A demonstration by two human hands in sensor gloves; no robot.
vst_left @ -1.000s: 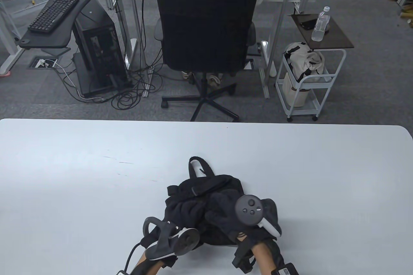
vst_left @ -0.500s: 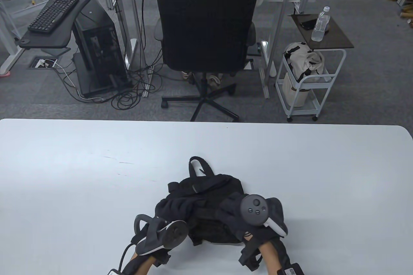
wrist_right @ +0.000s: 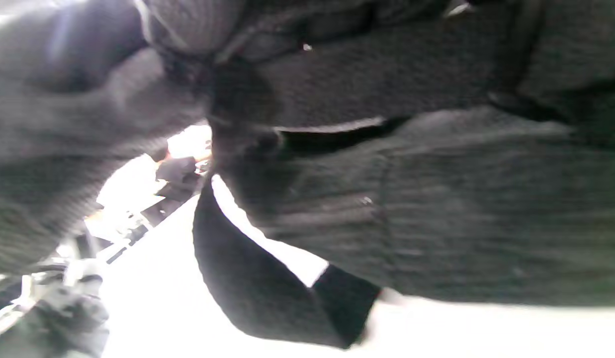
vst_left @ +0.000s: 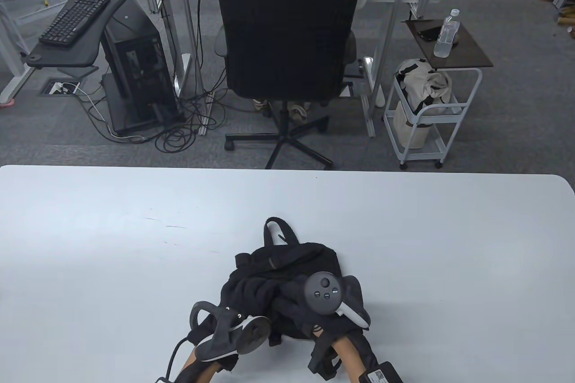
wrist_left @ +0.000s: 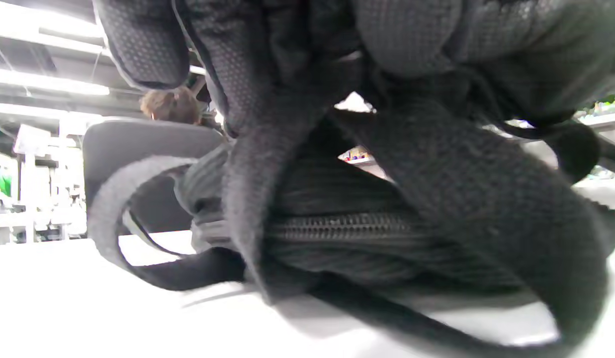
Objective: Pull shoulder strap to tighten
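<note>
Table view: the black backpack (vst_left: pixel 280 275) lies near the front edge of the white worktop (vst_left: pixel 90 239), its carry loop pointing away from the person. The right hand (vst_left: pixel 314 306) has shifted left and inward since half a second ago — it now rests on the bag's middle. The left hand (vst_left: pixel 224 329) has edged right along the bag's near left corner. That reads as a regrip between pulls, not a finished tightening.

Left wrist view: gloved fingers (wrist_left: pixel 267 74) close around a padded shoulder strap (wrist_left: pixel 267 199) that runs down past the zipper — this hand grips it.

Right wrist view: blurred dark fabric fills the frame, with a strap tail (wrist_right: pixel 267 293) hanging toward the worktop; I cannot tell whether this hand holds anything.
</note>
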